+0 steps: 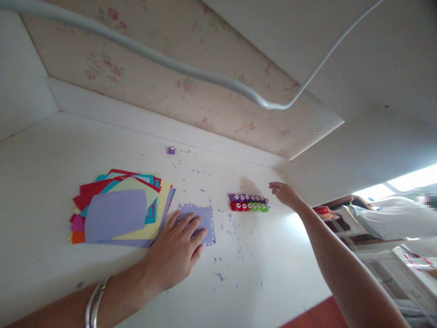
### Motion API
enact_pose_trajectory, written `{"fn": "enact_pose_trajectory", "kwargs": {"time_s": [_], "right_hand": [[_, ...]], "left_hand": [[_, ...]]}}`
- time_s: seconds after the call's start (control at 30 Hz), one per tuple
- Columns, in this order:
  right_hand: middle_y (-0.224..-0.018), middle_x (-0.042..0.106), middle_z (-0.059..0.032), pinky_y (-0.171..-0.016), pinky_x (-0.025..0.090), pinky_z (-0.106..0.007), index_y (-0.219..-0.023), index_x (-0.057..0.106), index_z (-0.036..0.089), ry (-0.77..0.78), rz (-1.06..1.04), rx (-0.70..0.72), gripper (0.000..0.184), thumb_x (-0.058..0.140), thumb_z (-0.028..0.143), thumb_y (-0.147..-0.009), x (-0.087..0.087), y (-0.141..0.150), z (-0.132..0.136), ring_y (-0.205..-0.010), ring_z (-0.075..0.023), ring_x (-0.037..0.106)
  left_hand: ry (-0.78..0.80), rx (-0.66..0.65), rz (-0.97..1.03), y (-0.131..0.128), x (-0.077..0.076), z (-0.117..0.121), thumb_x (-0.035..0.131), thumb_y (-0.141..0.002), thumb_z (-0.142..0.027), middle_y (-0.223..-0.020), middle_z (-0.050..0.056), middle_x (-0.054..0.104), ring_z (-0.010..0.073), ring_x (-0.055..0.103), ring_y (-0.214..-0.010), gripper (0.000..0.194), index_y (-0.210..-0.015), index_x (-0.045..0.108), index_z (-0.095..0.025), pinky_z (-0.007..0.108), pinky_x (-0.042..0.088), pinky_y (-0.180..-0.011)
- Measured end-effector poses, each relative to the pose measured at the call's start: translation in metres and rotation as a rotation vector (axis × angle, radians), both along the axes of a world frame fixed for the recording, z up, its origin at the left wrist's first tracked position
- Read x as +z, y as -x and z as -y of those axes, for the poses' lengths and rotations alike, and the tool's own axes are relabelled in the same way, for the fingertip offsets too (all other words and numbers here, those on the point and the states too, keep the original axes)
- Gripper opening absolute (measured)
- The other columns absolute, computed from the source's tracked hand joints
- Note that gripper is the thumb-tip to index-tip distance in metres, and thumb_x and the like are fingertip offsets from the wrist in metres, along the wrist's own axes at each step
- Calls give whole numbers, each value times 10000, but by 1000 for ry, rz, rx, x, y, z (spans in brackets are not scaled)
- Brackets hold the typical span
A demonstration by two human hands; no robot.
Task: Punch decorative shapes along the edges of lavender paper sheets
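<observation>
My left hand (179,248) lies flat with its fingers spread on a purple sheet of paper (205,216). Small holes run along the edges of that sheet. My right hand (286,195) is just right of two rows of small craft punches, held off them with its fingers stretched out and nothing visible in them. The back row is purple punches (248,197); in front stand red punches (239,206) and green punches (259,207), all with eye-like tops. A single purple punch (171,150) stands apart near the wall.
Left of my left hand sits a fanned stack of coloured papers (116,214). Purple paper bits (234,225) are scattered over the white table (112,291). A white cable (205,75) crosses overhead. Shelves with assorted items (362,223) stand at the right.
</observation>
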State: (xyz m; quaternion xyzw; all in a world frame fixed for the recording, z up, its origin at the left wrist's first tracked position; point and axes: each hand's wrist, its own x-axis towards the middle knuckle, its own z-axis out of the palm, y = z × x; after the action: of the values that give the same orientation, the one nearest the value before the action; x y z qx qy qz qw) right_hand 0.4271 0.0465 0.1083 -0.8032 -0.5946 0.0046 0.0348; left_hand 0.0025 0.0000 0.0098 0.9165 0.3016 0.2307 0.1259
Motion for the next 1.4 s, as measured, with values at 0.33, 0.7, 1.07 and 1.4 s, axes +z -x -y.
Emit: {"fn": "enact_pose_trajectory", "kwargs": {"time_s": [0.33, 0.7, 1.07, 1.4], "right_hand": [[-1159, 748, -36, -955, 514, -328, -1209, 702, 261, 59, -129, 408, 340, 521, 255, -922, -24, 175, -93, -1027, -204, 702], [-1450, 548, -98, -1082, 398, -354, -1477, 445, 214, 90, -113, 669, 554, 479, 109, -934, -48, 301, -201, -1315, -250, 512], [-1188, 701, -104, -908, 476, -329, -1097, 695, 205, 17, -178, 592, 225, 634, 317, -911, -42, 270, -184, -1065, -246, 658], [-1000, 776, -56, -823, 586, -342, -1016, 664, 239, -63, -926, 397, 230, 705, 382, -841, -40, 208, -26, -953, -221, 745]], "left_hand": [[24, 10, -14, 2, 3, 3, 461, -994, -400, -1393, 73, 555, 286, 450, -1323, 318, -1234, 619, -265, 570, 221, -1156], [28, 36, -1, 2, -1, 1, 401, -1008, -430, -1346, 111, 570, 295, 479, -1271, 392, -1279, 582, -213, 556, 263, -1124], [56, 44, -30, 2, 9, 1, 461, -990, -353, -1277, 93, 594, 280, 502, -1213, 293, -1192, 590, -184, 507, 341, -1050], [-38, 49, -38, 1, 9, 2, 492, -985, -295, -1219, 81, 633, 278, 531, -1191, 225, -1145, 619, -201, 544, 315, -1071]]}}
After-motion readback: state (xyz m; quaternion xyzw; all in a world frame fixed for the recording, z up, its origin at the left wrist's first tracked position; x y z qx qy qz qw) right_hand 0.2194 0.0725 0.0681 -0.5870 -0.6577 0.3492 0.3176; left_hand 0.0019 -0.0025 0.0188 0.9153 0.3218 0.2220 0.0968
